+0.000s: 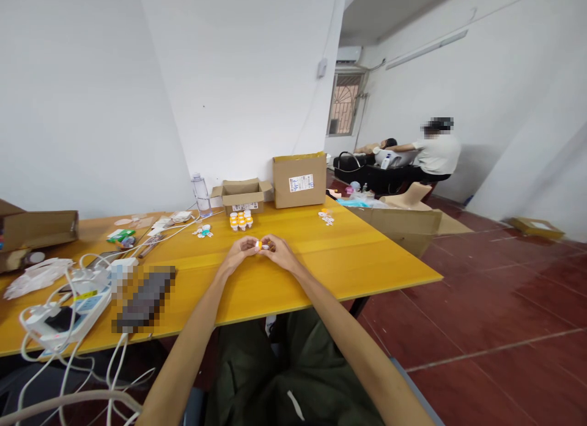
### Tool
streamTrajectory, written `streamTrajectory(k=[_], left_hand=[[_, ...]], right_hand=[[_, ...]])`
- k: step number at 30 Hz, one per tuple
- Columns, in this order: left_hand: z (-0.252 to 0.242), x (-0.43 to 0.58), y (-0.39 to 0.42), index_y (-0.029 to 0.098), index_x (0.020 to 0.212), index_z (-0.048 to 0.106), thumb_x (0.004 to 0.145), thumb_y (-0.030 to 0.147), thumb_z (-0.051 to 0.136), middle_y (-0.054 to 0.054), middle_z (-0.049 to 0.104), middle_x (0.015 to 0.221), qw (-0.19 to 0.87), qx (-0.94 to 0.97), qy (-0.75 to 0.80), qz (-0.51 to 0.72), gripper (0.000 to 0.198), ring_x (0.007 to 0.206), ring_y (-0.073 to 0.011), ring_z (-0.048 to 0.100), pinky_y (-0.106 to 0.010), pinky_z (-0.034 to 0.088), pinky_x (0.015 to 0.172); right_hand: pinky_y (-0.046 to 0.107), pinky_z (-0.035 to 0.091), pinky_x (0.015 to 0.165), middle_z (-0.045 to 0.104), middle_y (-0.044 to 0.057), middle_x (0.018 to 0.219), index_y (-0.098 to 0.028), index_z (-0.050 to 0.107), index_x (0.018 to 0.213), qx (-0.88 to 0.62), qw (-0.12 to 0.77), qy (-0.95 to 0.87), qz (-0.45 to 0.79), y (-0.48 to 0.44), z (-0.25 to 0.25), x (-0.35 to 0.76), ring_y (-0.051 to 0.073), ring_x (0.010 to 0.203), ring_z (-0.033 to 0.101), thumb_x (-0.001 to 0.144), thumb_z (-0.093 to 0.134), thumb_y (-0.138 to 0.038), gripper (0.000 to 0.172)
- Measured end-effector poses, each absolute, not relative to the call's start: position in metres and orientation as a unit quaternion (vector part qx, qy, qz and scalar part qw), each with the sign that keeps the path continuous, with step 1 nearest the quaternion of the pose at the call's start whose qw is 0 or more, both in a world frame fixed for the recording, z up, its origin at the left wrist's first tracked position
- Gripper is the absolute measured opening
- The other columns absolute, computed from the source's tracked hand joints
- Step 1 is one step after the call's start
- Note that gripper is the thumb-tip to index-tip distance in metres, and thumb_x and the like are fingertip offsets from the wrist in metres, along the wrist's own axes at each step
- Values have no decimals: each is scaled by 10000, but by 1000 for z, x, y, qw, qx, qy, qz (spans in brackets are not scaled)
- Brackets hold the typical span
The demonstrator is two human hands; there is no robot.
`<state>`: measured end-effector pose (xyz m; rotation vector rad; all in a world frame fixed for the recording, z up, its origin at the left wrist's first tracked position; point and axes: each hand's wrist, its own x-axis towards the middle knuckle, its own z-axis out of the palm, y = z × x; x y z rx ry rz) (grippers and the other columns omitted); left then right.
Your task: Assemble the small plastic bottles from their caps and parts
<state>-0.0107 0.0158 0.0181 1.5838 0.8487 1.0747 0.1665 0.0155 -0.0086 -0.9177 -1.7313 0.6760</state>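
My left hand (240, 250) and my right hand (277, 250) meet over the middle of the yellow table (348, 255), fingers curled together around a small orange and white piece (259, 246). Both hands pinch it between them. Beyond my hands stands a cluster of small orange and white pieces (241, 219) in front of an open cardboard box (242, 195). A few more small pieces (326, 216) lie to the right, and others (203, 231) lie to the left.
A taller closed cardboard box (299, 179) stands at the table's back. A clear water bottle (200, 195), white cables and chargers (68, 304) and another box (39, 229) crowd the left. A person (435, 154) sits at a far dark desk. Red tiled floor lies right.
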Motion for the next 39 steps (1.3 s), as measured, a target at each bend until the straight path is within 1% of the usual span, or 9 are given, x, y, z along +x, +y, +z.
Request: streamTrajectory(k=[3, 6, 8, 10, 13, 20, 24, 32, 39], left_hand=[[19, -9, 17, 184, 872, 706, 663, 480, 807, -39, 717, 841, 495, 650, 360, 451, 376, 801, -178, 641, -298, 495, 758], [18, -8, 17, 179, 792, 703, 705, 545, 756, -17, 678, 691, 483, 655, 376, 444, 379, 675, -155, 606, -282, 484, 680], [18, -8, 17, 179, 752, 697, 700, 566, 752, -6, 648, 627, 476, 662, 383, 434, 395, 636, -151, 590, -276, 473, 650], [18, -8, 16, 180, 752, 698, 692, 575, 755, -4, 641, 615, 473, 667, 385, 429, 404, 633, -153, 589, -275, 468, 643], [17, -9, 16, 182, 783, 709, 686, 562, 766, -15, 668, 659, 477, 666, 379, 431, 397, 669, -162, 606, -286, 480, 675], [15, -9, 19, 184, 846, 716, 644, 478, 813, -53, 727, 849, 489, 657, 372, 437, 370, 816, -198, 648, -315, 502, 759], [15, -10, 18, 181, 870, 719, 626, 447, 834, -56, 731, 893, 496, 653, 365, 441, 379, 861, -201, 659, -323, 514, 803], [17, -12, 14, 186, 891, 719, 599, 405, 847, -48, 719, 932, 499, 651, 365, 441, 387, 873, -200, 666, -339, 514, 851], [19, -12, 13, 203, 903, 715, 590, 356, 849, -39, 722, 972, 504, 648, 369, 436, 373, 882, -203, 682, -352, 517, 878]], right_hand=[[274, 511, 679, 678, 8, 900, -223, 627, 893, -381, 513, -721, 268, 16, -9, 167, 153, 760, 625, 736, 721, -350, 223], [270, 509, 676, 675, 8, 902, -223, 627, 906, -380, 508, -726, 266, 16, -9, 168, 151, 762, 623, 738, 722, -343, 228], [270, 508, 678, 675, 7, 900, -222, 626, 908, -380, 506, -727, 266, 16, -9, 168, 151, 761, 622, 735, 723, -337, 228], [273, 510, 686, 678, 7, 899, -222, 626, 902, -382, 506, -726, 267, 15, -8, 168, 152, 765, 624, 729, 725, -330, 227], [278, 514, 701, 684, 7, 895, -222, 628, 884, -387, 503, -726, 264, 14, -7, 168, 157, 779, 630, 724, 726, -322, 213], [284, 517, 699, 694, 12, 886, -219, 648, 877, -403, 494, -727, 255, 14, -8, 168, 163, 773, 637, 731, 720, -320, 191], [284, 515, 704, 697, 8, 884, -218, 651, 872, -405, 487, -728, 261, 14, -7, 168, 159, 764, 637, 729, 721, -302, 180], [284, 506, 707, 709, 13, 891, -228, 663, 872, -419, 475, -736, 240, 10, -3, 169, 172, 789, 650, 729, 717, -260, 156], [286, 512, 700, 713, 9, 847, -228, 664, 858, -418, 471, -736, 248, 9, -2, 169, 177, 780, 656, 744, 713, -298, 143]])
